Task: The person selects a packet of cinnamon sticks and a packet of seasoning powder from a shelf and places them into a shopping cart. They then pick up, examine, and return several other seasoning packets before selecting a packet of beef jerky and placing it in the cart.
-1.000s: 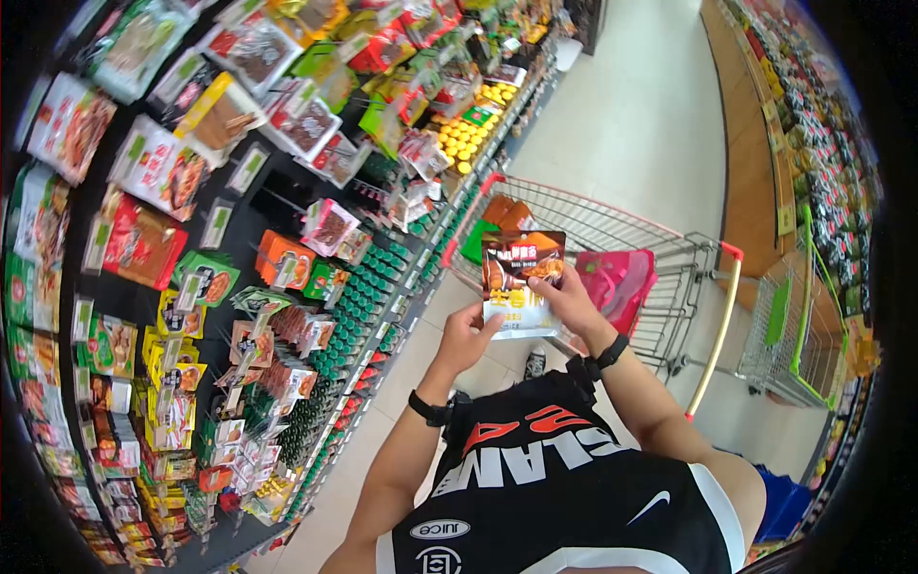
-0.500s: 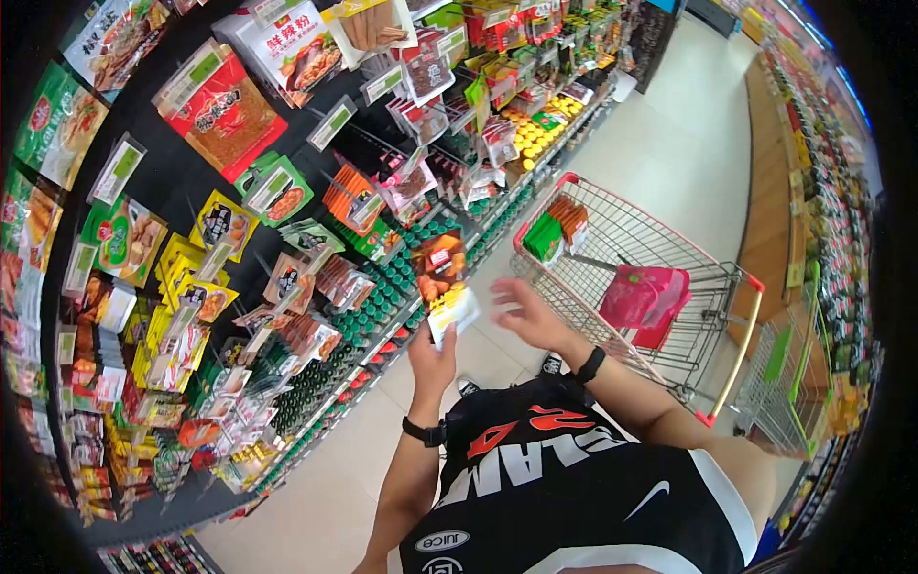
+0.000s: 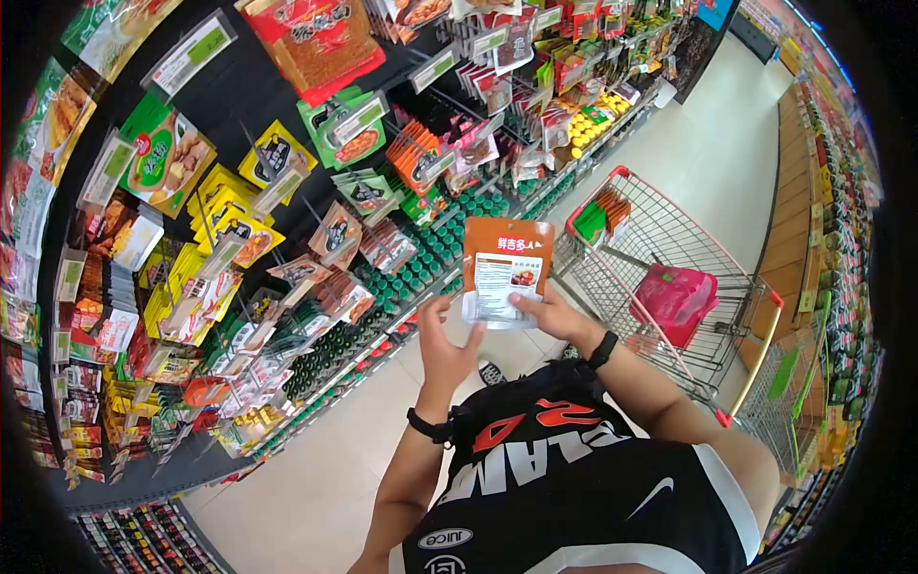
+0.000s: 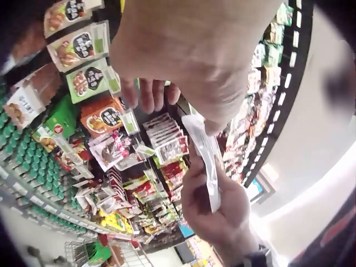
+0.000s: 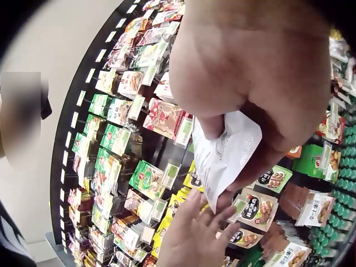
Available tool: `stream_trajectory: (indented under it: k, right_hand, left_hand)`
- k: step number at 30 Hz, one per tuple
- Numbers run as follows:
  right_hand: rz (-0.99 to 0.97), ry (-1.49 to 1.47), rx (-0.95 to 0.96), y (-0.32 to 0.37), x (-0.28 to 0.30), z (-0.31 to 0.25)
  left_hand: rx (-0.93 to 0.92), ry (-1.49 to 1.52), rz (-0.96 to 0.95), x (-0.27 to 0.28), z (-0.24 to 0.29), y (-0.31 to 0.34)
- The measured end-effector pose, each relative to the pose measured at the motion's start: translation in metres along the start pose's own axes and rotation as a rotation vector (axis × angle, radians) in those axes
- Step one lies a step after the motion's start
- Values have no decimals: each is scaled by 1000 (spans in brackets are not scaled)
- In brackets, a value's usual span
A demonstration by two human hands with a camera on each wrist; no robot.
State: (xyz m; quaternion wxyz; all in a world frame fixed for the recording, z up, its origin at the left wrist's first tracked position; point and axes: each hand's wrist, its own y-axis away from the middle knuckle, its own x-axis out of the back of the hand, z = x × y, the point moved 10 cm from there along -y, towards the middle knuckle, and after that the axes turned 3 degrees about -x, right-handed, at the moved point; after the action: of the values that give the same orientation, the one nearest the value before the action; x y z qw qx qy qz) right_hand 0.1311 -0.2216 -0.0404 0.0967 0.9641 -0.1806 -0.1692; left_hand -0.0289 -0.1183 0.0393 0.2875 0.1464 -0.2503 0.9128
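Observation:
A brown pouch (image 3: 507, 258) with a white label stands upright before the chest, its printed text panel facing the head camera. My right hand (image 3: 559, 318) pinches its lower right side, thumb on the printed face and fingers behind. Spread fingers of my left hand (image 3: 448, 352) are at the lower left corner, the thumb close to the bottom edge; whether it touches is unclear. In the left wrist view the pouch (image 4: 204, 158) appears edge-on, gripped by the right hand (image 4: 214, 203). The right wrist view has the left hand (image 5: 194, 233) open beside the pouch (image 5: 225, 156).
Hanging packets (image 3: 273, 158) fill the shelf wall on the left, above rows of green-capped bottles (image 3: 402, 277). To the right stands a shopping cart (image 3: 660, 206) holding green and orange packs (image 3: 602, 215) and a pink bag (image 3: 674, 297). Another cart (image 3: 794, 383) is behind it.
The pouch went from both hands to the left hand alone, then into the right hand's grip, and now shows its back. The left fingers have loosened. In the head view, shelf and cart have shifted right.

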Motion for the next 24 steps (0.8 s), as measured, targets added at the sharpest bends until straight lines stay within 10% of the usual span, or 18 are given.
stream_trajectory:
  k: [8, 16, 24]
  right_hand:
    - [-190, 166, -47, -8, -56, 9]
    - [-25, 409, 42, -51, -45, 16]
    - [-617, 169, 49, -88, -140, -17]
  left_hand:
    - [417, 577, -153, -7, -66, 46]
    - [64, 52, 101, 52, -45, 13]
    - [-164, -243, -69, 39, -27, -26]
